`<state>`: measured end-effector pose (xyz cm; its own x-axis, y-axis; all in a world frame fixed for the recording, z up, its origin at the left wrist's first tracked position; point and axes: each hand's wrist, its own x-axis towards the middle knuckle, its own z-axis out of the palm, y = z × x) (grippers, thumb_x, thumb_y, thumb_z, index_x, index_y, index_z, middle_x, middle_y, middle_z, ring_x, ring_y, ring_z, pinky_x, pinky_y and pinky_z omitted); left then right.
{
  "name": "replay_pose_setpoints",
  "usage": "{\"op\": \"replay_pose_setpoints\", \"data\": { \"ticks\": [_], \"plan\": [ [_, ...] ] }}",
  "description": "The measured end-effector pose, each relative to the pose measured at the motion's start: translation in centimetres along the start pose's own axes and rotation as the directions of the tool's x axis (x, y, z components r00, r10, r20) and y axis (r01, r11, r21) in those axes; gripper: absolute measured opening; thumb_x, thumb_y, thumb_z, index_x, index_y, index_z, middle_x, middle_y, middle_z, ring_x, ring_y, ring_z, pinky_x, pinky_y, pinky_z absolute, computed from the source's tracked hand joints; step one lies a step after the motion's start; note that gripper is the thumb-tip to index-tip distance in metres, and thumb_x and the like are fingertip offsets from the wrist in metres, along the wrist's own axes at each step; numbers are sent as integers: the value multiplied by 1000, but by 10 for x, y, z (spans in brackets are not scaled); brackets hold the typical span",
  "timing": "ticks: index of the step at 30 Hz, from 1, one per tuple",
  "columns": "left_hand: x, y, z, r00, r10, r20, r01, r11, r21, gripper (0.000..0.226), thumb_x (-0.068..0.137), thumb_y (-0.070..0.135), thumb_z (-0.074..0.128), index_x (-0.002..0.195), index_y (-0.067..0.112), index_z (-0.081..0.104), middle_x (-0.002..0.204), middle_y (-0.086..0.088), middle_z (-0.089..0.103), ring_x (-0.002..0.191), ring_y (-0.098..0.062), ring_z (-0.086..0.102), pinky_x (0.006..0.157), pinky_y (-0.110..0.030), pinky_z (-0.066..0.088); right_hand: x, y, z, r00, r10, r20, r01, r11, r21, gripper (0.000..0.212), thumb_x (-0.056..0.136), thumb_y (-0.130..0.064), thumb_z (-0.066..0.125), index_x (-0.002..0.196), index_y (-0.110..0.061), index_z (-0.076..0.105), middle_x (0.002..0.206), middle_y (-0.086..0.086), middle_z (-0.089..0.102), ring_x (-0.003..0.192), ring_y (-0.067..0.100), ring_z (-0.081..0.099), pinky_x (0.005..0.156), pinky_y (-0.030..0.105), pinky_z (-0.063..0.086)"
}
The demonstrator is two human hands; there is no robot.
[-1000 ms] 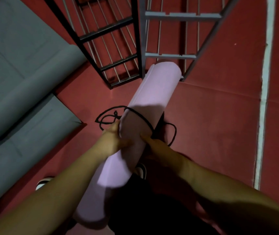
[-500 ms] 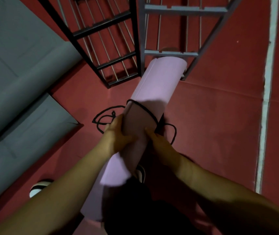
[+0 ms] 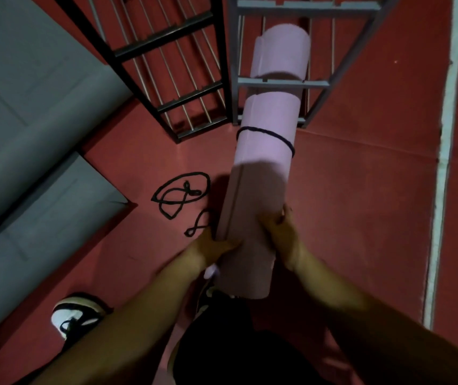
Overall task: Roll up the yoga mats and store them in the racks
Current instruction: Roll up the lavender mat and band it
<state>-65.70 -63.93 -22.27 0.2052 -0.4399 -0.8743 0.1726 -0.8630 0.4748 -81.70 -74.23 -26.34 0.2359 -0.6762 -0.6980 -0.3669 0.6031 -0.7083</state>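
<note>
I count one rolled pink mat [image 3: 266, 151], with one black cord [image 3: 271, 133] tied around it, held by my two hands: my left hand [image 3: 213, 247] and my right hand [image 3: 283, 234]. Two racks stand at the far side, a black rack [image 3: 166, 48] on the left and a grey rack [image 3: 283, 84] on the right. Two grey mats [image 3: 27, 129] lie at the left. Two loose black cords [image 3: 180, 195] lie on the floor. One shoe [image 3: 76, 315] shows plainly, near left.

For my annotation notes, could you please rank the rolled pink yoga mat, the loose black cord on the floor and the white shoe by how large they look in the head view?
1. Rolled pink yoga mat, by far the largest.
2 and 3. Loose black cord and white shoe look about alike; the shoe is nearer the camera, so I would not rank them.
</note>
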Motion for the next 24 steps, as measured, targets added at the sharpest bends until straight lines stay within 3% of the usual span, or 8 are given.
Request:
{"op": "replay_pose_setpoints", "data": {
  "ticks": [1, 3, 6, 10, 13, 18, 21, 24],
  "plan": [
    [6, -12, 2, 1000, -17, 8, 17, 999, -37, 100, 58, 54, 90, 138, 9, 50, 133, -5, 61, 114, -22, 62, 98, -39, 52, -12, 13, 3, 1000, -16, -2, 16, 999, -49, 76, 71, -33, 81, 133, -22, 40, 129, 6, 58, 104, 14, 64, 87, 34, 56],
    [1, -17, 13, 1000, -14, 11, 15, 996, -92, 75, 74, 36, 85, 136, 9, 51, 130, -5, 60, 114, -22, 60, 96, -36, 50, -30, 29, 8, 999, -29, -12, 28, 992, -119, 98, 63, -40, 83, 143, -19, 29, 128, 1, 53, 105, 12, 59, 79, 20, 50],
    [-12, -11, 25, 996, 91, 3, -90, 993, -77, 71, 67, 36, 73, 132, 15, 57, 127, -7, 64, 117, -24, 61, 96, -37, 52, -34, 34, 4, 998, -48, -44, 43, 993, -106, 87, 71, -23, 88, 134, -31, 30, 126, 0, 53, 107, 12, 58, 72, 7, 46],
    [-16, 1, 30, 967, 254, 0, -254, 967, -2, 64, 71, 39, 62, 133, 25, 59, 125, 1, 65, 113, -15, 63, 93, -35, 54, -23, 12, -9, 989, -112, -96, 100, 988, -116, 93, 63, -53, 79, 144, -25, 42, 138, -1, 55, 123, 15, 54, 101, 32, 47],
    [-15, 23, 32, 947, 322, -1, -322, 944, 68, 66, 75, 45, 59, 140, 40, 50, 130, 3, 60, 114, -18, 63, 95, -46, 54, -6, -19, -21, 988, -114, -102, 106, 992, -74, 80, 68, -50, 78, 139, -25, 50, 129, -2, 62, 115, 17, 61, 98, 41, 51],
    [-4, 79, 20, 968, 251, 17, -251, 964, 85, 59, 93, 32, 62, 149, 32, 44, 145, 0, 49, 123, -20, 54, 109, -36, 42, 49, -82, -31, 977, -161, -138, 151, 985, -80, 77, 72, -49, 78, 137, -17, 51, 127, 5, 65, 108, 19, 65, 94, 38, 53],
    [1, 106, 10, 951, 309, 27, -304, 911, 279, 37, 99, 29, 57, 135, 21, 59, 124, 6, 56, 105, -12, 53, 83, -11, 40, 76, -119, -34, 971, -164, -173, 150, 984, -94, 87, 81, -45, 77, 150, -13, 35, 141, 5, 53, 124, 21, 55, 96, 28, 42],
    [10, 129, 1, 916, 402, -9, -349, 805, 479, 32, 100, 28, 54, 130, 19, 63, 119, 5, 59, 106, -14, 55, 88, -20, 38, 86, -122, -33, 982, -127, -143, 111, 987, -119, 84, 83, -45, 75, 149, -15, 34, 139, 5, 53, 120, 21, 55, 96, 31, 43]
  ]
}}
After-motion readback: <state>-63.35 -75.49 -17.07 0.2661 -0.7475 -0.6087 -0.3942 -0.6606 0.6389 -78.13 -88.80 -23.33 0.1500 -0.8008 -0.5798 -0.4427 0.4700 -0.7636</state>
